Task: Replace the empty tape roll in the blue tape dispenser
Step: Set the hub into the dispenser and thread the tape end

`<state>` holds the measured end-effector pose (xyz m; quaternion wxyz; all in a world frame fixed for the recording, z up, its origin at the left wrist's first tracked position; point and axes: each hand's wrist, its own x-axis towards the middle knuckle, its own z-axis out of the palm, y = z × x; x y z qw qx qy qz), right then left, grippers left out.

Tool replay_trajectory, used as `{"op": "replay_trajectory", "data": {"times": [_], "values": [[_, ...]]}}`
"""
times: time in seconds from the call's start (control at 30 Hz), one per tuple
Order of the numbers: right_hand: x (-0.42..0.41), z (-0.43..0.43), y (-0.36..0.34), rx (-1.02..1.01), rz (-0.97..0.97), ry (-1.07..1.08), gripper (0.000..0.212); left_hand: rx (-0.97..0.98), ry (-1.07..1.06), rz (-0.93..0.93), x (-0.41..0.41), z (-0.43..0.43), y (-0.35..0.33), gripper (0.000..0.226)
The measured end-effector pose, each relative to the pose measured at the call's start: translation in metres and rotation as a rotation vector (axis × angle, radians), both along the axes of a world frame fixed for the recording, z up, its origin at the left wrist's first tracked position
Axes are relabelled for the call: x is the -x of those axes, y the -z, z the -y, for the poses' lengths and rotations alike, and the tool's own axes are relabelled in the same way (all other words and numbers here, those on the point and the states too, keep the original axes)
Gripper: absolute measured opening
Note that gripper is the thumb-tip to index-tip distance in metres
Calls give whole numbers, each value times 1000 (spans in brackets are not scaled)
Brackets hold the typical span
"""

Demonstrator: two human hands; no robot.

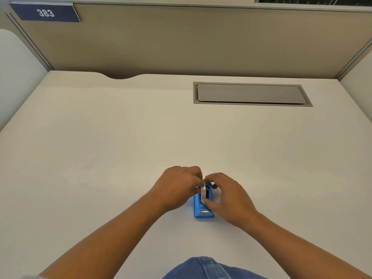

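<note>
Pinching tape roll [203, 191] over blue dispenser [203, 206], right hand [227, 196], left hand [177, 186] fingers seemingly closed on it too

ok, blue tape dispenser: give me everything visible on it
The blue tape dispenser looks like glossy plastic and sits flat on the white desk, long axis running toward the person. A metallic cutter strip sits at its near end. A thin clear tape roll stands on edge in its slot. The left hand covers its far left side; the right hand pinches the roll from the right. The far end is hidden.
</note>
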<state>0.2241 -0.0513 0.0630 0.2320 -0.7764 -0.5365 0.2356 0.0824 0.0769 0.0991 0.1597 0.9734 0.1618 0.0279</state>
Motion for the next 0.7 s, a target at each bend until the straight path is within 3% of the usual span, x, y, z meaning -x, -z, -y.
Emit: {"op": "replay_trajectory", "data": {"times": [0.27, 0.7], "values": [[0, 1, -1, -29, -105, 35, 46, 26, -54, 65, 2, 4, 3, 16], [2, 1, 1, -25, -77, 54, 50, 12, -54, 16, 0, 0, 1, 17]]}}
